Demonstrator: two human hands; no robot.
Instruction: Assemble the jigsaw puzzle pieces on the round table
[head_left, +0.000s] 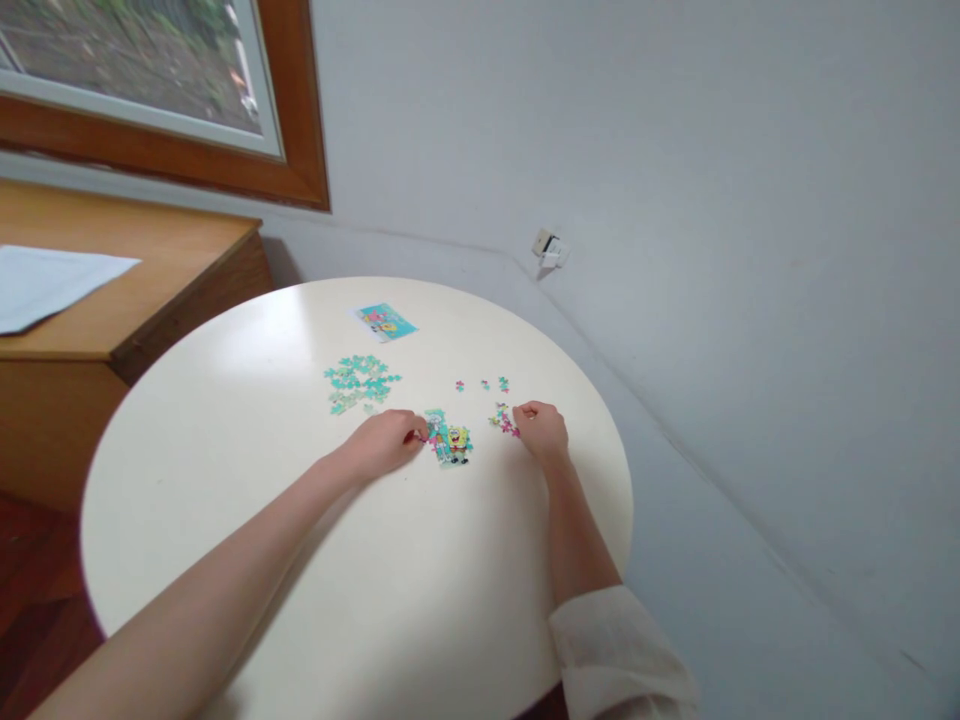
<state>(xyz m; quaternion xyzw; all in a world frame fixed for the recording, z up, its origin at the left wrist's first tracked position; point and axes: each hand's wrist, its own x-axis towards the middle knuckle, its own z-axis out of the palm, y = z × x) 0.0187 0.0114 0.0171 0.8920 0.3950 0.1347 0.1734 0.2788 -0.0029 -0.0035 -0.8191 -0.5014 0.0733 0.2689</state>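
Left hand [388, 441] at SpongeBob puzzle [457, 441], right hand [543, 430] by pieces [507, 426]; grips narrow, contents unclear

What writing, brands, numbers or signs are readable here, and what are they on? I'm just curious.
No text can be read in this picture.
Picture card: cartoon print; any lettering is too small to read.
Partly joined puzzle: cartoon figures, no readable words.
Loose puzzle pieces: too small to make out any lettering.
Wall fitting: any marking is too small and blurred.
Pale sheet: no legible writing.
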